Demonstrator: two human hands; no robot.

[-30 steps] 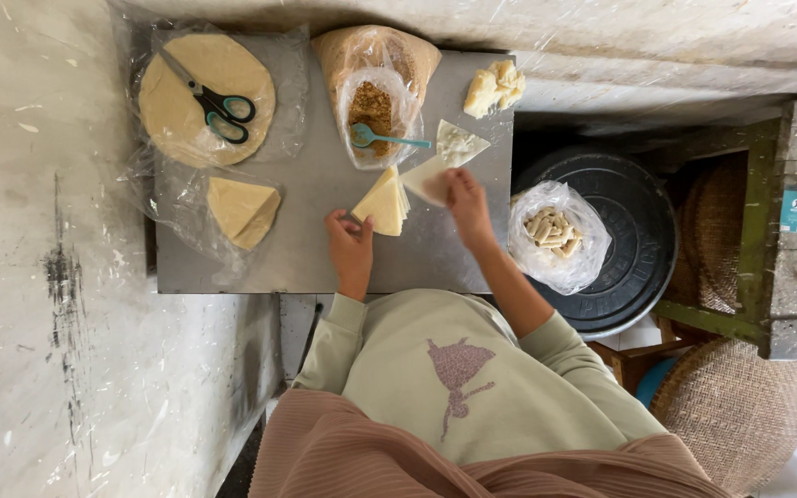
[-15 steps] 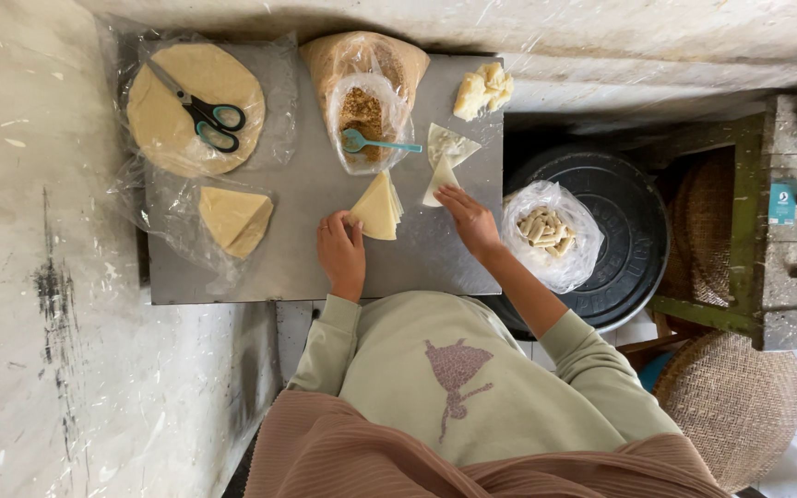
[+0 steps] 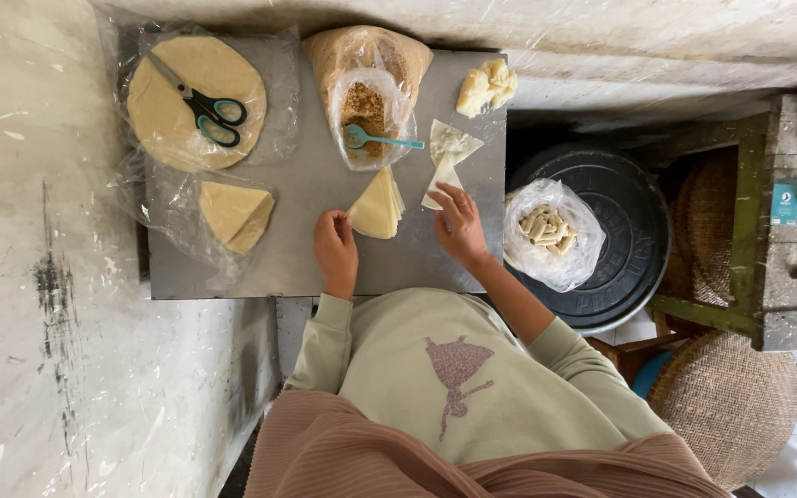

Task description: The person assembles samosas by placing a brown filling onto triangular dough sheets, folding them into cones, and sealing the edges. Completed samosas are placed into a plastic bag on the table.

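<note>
Risk sits at the wedge stack [image 3: 377,205] of thin pastry sheets on the grey tabletop [image 3: 297,249]. Left hand [image 3: 336,249] pinches its near-left corner, fingers together on the edge; right hand [image 3: 459,224] lies just right of the stack, fingertips pressing a single folded sheet [image 3: 441,182], not clamped round it.

- Sheets look thin: a pinch at the corner could lift two at once or tear the tip.
- Filling bag [image 3: 367,101] with teal spoon [image 3: 375,139] stands just beyond the stack; a nudge could spill crumbs onto it.
- Folded sheet could spring open if the pressure slips.
- Finished pieces [image 3: 484,86] sit beyond-right of the stack, apart.
</note>
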